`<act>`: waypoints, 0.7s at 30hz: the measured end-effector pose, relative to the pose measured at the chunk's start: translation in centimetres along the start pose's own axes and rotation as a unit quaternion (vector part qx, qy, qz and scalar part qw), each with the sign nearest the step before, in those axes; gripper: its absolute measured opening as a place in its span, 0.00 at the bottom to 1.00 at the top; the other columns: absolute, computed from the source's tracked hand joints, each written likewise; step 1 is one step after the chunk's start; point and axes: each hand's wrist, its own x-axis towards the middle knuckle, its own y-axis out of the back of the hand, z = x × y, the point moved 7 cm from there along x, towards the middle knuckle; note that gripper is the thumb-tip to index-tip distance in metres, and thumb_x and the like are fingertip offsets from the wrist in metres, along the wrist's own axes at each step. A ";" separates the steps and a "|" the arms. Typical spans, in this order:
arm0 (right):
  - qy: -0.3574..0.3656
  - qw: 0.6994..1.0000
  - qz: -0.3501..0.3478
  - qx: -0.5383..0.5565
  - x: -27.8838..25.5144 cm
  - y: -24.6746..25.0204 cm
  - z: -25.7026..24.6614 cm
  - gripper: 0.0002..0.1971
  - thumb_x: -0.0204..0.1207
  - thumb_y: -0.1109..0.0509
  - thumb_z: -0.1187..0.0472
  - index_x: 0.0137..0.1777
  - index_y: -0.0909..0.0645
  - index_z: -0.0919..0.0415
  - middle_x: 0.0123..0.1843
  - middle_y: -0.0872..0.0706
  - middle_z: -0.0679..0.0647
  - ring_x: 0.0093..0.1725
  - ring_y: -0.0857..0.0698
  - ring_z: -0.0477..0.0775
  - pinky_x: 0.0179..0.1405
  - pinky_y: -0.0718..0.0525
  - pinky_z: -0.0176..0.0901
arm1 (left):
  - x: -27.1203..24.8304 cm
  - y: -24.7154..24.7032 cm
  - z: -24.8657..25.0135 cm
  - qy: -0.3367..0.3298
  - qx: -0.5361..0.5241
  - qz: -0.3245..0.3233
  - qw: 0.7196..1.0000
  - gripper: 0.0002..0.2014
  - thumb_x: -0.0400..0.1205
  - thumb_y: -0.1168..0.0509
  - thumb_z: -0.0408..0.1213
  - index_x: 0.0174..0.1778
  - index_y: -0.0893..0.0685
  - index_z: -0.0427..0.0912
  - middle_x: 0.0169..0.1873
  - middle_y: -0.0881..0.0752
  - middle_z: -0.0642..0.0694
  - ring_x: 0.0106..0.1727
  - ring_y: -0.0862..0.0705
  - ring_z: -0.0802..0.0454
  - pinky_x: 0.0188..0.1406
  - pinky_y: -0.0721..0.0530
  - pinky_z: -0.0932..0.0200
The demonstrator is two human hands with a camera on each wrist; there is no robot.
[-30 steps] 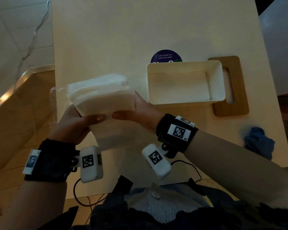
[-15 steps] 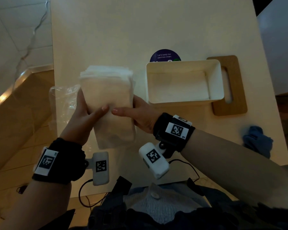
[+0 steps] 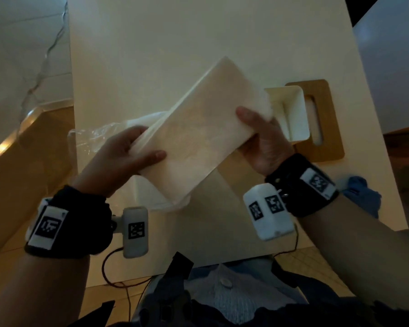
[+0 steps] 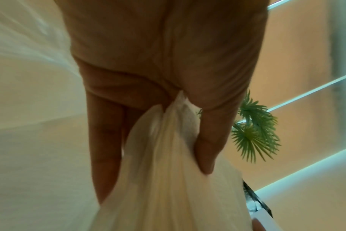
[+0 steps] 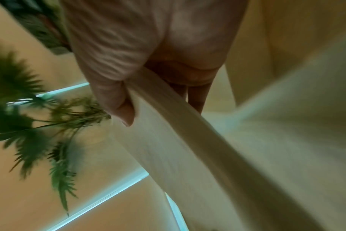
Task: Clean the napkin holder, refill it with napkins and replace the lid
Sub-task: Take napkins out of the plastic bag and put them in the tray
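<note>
A thick stack of white napkins (image 3: 198, 135) hangs above the table, tilted, held at both ends. My left hand (image 3: 130, 152) grips its near-left end, thumb on top; the left wrist view has the napkins (image 4: 168, 179) pinched between thumb and fingers. My right hand (image 3: 257, 135) grips the far-right end, and the right wrist view has the stack (image 5: 188, 148) under its thumb. The white napkin holder (image 3: 293, 114) stands open behind the right hand, mostly hidden by the stack. Its wooden lid (image 3: 326, 119) lies flat to the holder's right.
A clear plastic wrapper (image 3: 92, 135) lies at the table's left edge. A blue cloth (image 3: 361, 197) sits near the front right corner. The cream table (image 3: 198, 43) stretches away beyond the stack. The floor drops off to the left.
The stack has swung from upright by the left edge to a diagonal tilt, and moved right over the holder. My right hand shifted from the stack's near side to its far-right end.
</note>
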 end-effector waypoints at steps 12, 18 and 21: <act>0.031 0.833 0.140 -0.535 1.3 12.2 -8.5 0.23 0.75 0.31 0.53 0.68 0.27 0.58 0.67 0.21 0.60 0.60 0.17 0.56 0.61 0.16 0.58 | 10.6 -7.5 2.8 -0.005 0.017 0.073 0.997 0.19 0.75 0.29 0.27 0.57 0.26 0.47 0.47 0.19 0.50 0.48 0.18 0.51 0.44 0.12 0.49; -0.027 0.723 0.067 -0.687 2.1 10.8 -8.8 0.12 0.80 0.36 0.57 0.60 0.24 0.60 0.40 0.27 0.43 0.39 0.24 0.46 0.33 0.28 0.33 | 11.2 -9.0 3.9 0.001 0.342 0.056 0.938 0.17 0.78 0.33 0.34 0.62 0.24 0.42 0.48 0.21 0.45 0.44 0.23 0.46 0.32 0.28 0.63; -0.032 0.679 0.037 -0.732 2.7 9.6 -8.0 0.11 0.79 0.36 0.59 0.53 0.22 0.68 0.41 0.19 0.57 0.45 0.18 0.58 0.40 0.23 0.44 | 11.4 -10.7 4.6 -0.019 0.425 0.012 0.905 0.19 0.78 0.36 0.29 0.65 0.22 0.39 0.55 0.16 0.35 0.52 0.18 0.38 0.47 0.24 0.55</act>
